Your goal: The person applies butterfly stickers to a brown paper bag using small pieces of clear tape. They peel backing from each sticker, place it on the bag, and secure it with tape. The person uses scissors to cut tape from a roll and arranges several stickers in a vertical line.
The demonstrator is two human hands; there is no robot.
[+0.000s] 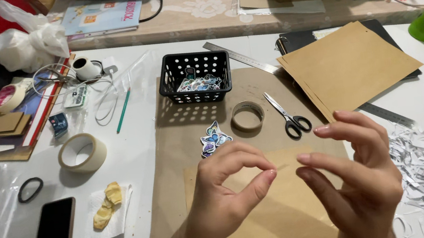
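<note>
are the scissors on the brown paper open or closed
Closed. The scissors lie flat beside the tape ring, blades together in one line and the black handle loops side by side.

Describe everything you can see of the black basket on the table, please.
The black basket is a small rectangular tray of what looks like plastic, with round holes punched in rows through its walls and a plain rim. It stands upright at the far end of a brown paper sheet, and light through the holes dots the paper with spots. Inside lies a pile of colourful cut-out stickers. A metal ruler lies just behind it. Neither hand touches it.
</note>
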